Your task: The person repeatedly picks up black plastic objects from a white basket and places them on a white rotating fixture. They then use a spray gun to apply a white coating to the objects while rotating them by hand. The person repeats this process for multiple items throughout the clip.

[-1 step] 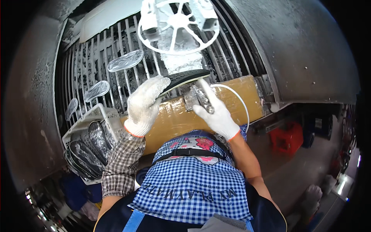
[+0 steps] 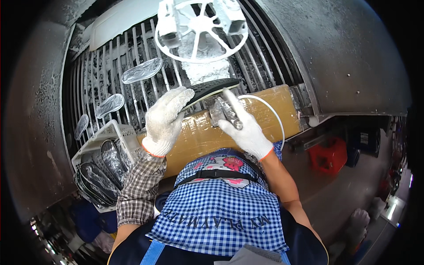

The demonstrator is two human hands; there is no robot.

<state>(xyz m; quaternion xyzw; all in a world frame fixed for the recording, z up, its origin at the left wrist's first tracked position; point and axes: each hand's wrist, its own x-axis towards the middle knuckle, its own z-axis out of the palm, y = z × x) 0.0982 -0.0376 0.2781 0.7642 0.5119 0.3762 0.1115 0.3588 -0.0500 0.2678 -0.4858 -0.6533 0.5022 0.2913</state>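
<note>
My left hand [image 2: 165,117], in a white knit glove, grips one end of a black perforated shoe sole [image 2: 212,89] with a pale edge. The sole is tilted above the near edge of the grating. My right hand [image 2: 247,132], gloved likewise, is wrapped round a metal spray gun [image 2: 232,115] with a thin white hose [image 2: 271,112] beside it. That hand's index finger reaches up to the sole's underside near its right end. The gun's lower part is hidden by the glove.
Three film-wrapped oval pieces [image 2: 142,70] lie on the metal grating [image 2: 132,90] at left. A white plastic basket [image 2: 121,129] holds several wrapped soles. A white-coated wheel stand [image 2: 201,24] stands ahead. A tape-covered brown bolster [image 2: 194,137] runs along the front; a red stool [image 2: 329,155] is at right.
</note>
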